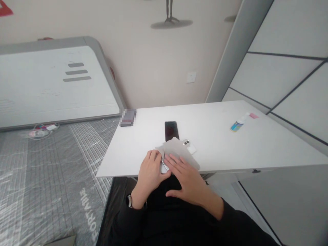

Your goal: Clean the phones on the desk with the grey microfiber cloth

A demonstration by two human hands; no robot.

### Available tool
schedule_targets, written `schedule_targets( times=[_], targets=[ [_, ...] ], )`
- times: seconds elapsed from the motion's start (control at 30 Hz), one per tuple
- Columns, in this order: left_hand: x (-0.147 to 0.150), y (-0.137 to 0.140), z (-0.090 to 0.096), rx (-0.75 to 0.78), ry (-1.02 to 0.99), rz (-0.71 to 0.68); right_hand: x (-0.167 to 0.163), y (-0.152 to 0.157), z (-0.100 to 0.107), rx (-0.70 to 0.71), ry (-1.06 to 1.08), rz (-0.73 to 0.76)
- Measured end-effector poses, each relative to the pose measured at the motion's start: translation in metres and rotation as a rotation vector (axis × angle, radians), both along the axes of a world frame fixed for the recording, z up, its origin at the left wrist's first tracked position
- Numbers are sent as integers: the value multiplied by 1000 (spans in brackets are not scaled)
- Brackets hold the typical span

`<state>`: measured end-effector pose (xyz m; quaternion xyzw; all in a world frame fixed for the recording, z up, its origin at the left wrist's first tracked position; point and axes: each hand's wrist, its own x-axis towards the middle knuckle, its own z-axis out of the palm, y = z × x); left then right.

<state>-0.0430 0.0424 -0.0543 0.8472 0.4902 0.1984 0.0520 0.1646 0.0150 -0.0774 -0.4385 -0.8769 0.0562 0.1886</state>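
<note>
Near the table's front edge, my left hand (151, 171) is closed around a thin white object with a dark edge (164, 166), mostly covered, so its kind is not clear. A light grey cloth (183, 150) lies over it, bunched by my left fingers. My right hand (188, 181) rests on the cloth, fingers stretched out flat and thumb apart. Just beyond the cloth a black phone (171, 131) lies screen up. To the right a white phone or case (191, 148) with round camera lenses shows partly from under the cloth.
On the white table (205, 123), a small bottle with a blue label (237, 125) lies at the right beside a pink slip (254, 115). A blurred dark box (128, 117) sits at the far left corner. Cables (44, 131) lie on plastic sheeting at left.
</note>
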Motion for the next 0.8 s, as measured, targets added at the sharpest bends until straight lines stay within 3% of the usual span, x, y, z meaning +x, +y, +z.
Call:
schedule_targets(
  times=[0.07, 0.17, 0.2, 0.37, 0.43, 0.6, 0.67, 0.8],
  targets=[
    [-1, 0, -1, 12, -13, -5, 4, 3, 0, -12, -9, -33],
    [-1, -1, -1, 14, -35, -21, 11, 9, -2, 30, -10, -286],
    [-1, -1, -1, 11, -31, -23, 10, 8, -2, 38, -5, -307],
    [-2, -1, -2, 24, 20, -5, -7, -11, 4, -37, 66, 78],
    [-2, -1, -3, 36, 17, -16, 0, -10, 7, -31, 111, 66],
    [-1, -1, -2, 30, -5, -36, 18, 11, 9, 85, 72, -184],
    [-1, -1, -2, 29, 7, -33, 8, 10, 8, 75, 46, -135],
    [-1, -2, -3, 34, 31, -16, -8, -8, 8, -36, 77, 129]
  ],
)
